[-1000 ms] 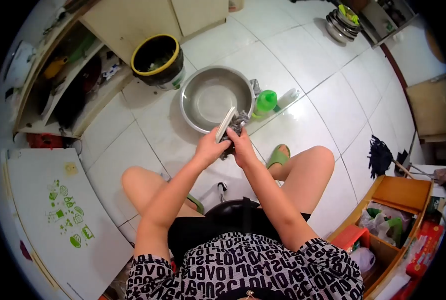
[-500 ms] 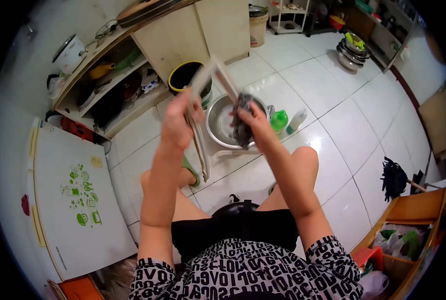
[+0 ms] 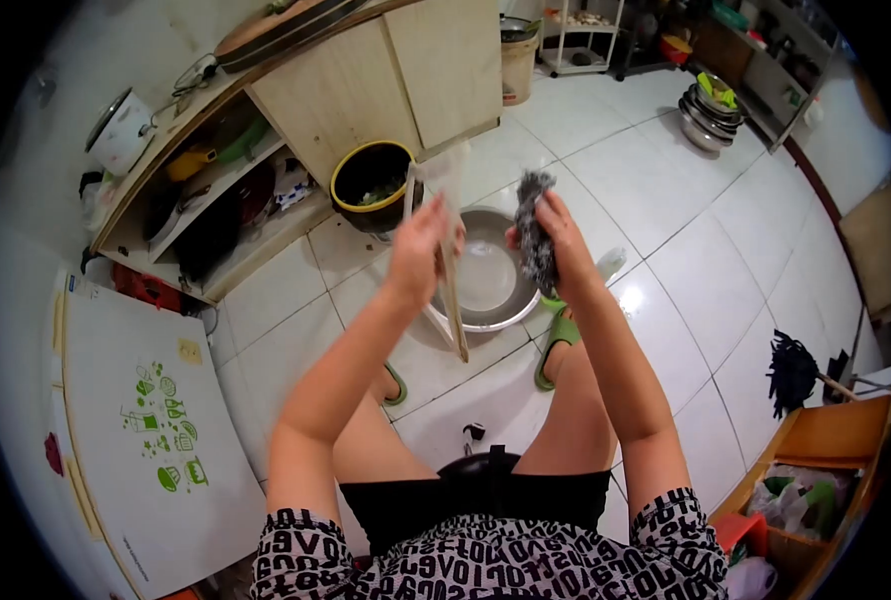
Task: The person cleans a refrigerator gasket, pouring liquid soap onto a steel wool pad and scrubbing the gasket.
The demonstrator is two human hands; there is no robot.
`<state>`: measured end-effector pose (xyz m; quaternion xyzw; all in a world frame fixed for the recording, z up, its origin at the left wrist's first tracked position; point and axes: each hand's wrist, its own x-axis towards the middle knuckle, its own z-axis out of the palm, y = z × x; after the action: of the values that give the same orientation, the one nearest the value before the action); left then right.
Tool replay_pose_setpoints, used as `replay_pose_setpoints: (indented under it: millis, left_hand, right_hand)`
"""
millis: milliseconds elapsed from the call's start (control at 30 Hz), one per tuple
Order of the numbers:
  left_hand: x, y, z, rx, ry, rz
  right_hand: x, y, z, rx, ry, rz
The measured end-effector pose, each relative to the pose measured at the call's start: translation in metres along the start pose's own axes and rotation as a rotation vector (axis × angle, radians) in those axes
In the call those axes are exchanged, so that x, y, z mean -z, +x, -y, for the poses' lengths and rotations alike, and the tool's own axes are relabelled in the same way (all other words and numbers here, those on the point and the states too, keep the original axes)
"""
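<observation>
My left hand [image 3: 421,252] grips a pale, thin, frame-like piece [image 3: 454,315], seen almost edge-on; its upper part is blurred and I cannot tell exactly what it is. My right hand [image 3: 563,242] is closed around a shaggy dark-grey scrubbing cloth [image 3: 535,240], held apart from the piece. Below both hands, a metal basin [image 3: 511,322] stands on the tiles with what looks like water in it. To its right, a clear bottle [image 3: 613,262] is partly hidden by my right hand and forearm.
Behind the basin is a black bucket with a yellow rim [image 3: 374,205] and scraps inside. Low cabinets [image 3: 356,80] run along the back. A white fridge [image 3: 156,430] stands left, stacked bowls [image 3: 708,120] far right, a black mop [image 3: 790,372] and wooden shelf [image 3: 834,425] nearer right.
My hands have moved apart and to the right; the cloth has come away from the pale piece, which has turned more edge-on. The view has shifted, and my right foot now shows beside the basin.
</observation>
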<state>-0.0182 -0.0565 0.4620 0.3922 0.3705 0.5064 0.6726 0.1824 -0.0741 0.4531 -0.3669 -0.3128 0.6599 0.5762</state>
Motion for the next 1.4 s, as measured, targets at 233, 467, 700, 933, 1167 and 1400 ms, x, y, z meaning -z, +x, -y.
replay_pose_setpoints:
  millis: [233,467,700,933,1167,1400]
  left_hand:
    - [0.060,0.029,0.093,0.192,0.010,-0.032]
    - [0.070,0.068,0.098,0.171,0.129,-0.071]
    - [0.058,0.067,0.107,0.169,0.011,-0.200]
    - [0.059,0.066,0.115,0.263,0.065,-0.124]
    - [0.061,0.069,0.113,0.185,0.095,-0.213]
    - [0.049,0.054,0.121,0.205,0.180,-0.163]
  right_hand:
    - [0.025,0.075,-0.107,-0.145,-0.130,-0.006]
    - [0.001,0.094,-0.130,-0.105,-0.212,-0.072]
    - [-0.025,0.088,-0.126,0.434,-1.103,-0.142]
    - [0.000,0.111,-0.119,0.231,-1.130,-0.440]
    - [-0.012,0.079,-0.104,0.407,-0.878,-0.230]
    - [-0.012,0.088,-0.128,0.588,-1.215,-0.205]
